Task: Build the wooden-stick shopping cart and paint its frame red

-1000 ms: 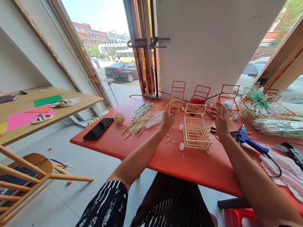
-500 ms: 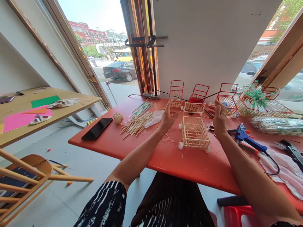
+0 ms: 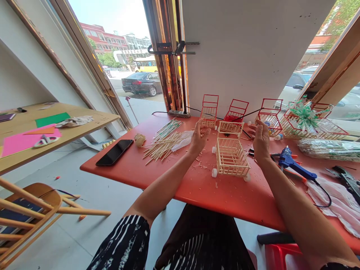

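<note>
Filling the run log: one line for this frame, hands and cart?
left hand: raised, empty | right hand: raised, empty | pale wooden-stick cart with white wheels: on red table, between hands, untouched

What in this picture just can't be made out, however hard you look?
- Head view: whether the left hand or right hand pinches anything; too small, fingers curl over.
- Head view: the right side of the white plastic sheet; cut off by the frame edge.
- Head view: what lies behind the wooden stick cart, partly hidden by it.
- Head view: the black phone screen; dark, blank.
</note>
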`<state>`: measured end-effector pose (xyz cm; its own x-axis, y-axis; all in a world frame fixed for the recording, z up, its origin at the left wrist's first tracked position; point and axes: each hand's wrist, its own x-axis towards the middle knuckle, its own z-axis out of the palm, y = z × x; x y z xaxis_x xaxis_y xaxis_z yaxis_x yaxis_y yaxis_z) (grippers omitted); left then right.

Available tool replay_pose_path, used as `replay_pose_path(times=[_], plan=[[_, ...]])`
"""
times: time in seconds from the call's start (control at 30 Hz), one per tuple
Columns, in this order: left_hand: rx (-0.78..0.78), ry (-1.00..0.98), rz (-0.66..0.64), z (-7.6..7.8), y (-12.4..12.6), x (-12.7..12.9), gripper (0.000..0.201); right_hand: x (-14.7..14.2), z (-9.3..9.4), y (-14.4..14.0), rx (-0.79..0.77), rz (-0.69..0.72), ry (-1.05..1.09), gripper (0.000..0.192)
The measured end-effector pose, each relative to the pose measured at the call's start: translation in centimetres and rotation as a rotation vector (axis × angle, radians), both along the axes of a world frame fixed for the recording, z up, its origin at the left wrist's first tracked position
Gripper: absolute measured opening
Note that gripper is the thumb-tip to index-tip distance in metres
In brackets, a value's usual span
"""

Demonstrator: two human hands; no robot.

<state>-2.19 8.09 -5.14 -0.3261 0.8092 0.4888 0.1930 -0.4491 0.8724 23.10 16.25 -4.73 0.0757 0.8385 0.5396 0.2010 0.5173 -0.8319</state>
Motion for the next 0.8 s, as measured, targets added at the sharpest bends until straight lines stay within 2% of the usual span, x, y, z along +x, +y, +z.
replay_pose_path(times=[0.33, 0.8], plan=[[-0.001, 0.018, -0.043, 0.5, -0.6, 0.0, 0.069, -0.5, 0.5, -0.7, -0.007, -0.039, 0.052, 0.060], [0.063, 0.075, -0.110, -0.8, 0.4, -0.1, 0.079, -0.7, 0.8, -1.4, -0.015, -0.027, 0.043, 0.058]])
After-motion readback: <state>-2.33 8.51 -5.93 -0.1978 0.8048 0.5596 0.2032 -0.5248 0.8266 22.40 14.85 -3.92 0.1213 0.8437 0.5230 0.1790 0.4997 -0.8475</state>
